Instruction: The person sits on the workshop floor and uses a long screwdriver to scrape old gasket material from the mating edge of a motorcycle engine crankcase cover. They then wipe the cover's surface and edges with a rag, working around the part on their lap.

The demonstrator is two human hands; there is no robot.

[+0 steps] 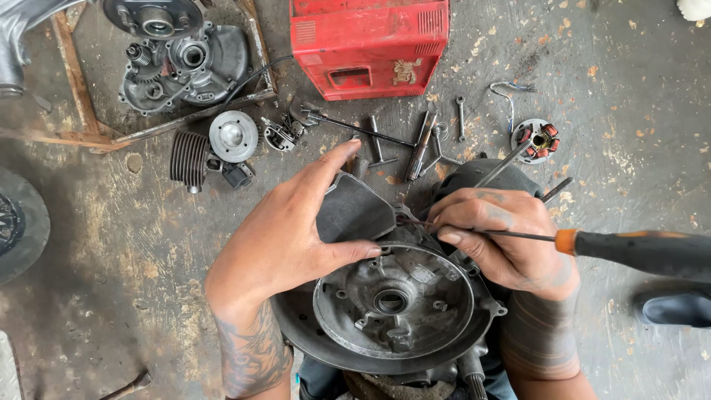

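A round grey engine casing point(392, 300) with a central hole lies low in the middle of the head view, on a dirty concrete floor. My left hand point(289, 230) rests on its upper left rim, thumb pressed on the edge, fingers spread over a dark cover plate point(354, 211). My right hand point(500, 237) sits at the casing's upper right rim. It grips the thin metal shaft of a screwdriver point(637, 248) whose orange and black handle sticks out to the right; the tip points left toward the rim.
A red metal housing point(370, 44) stands at the top centre. Loose tools and wrenches point(422, 144) lie above the casing. A finned cylinder point(190, 157), a round cover point(233, 135), an open gearbox half point(181, 67) and a copper-wound stator point(538, 139) surround them. A dark shoe point(678, 307) is at right.
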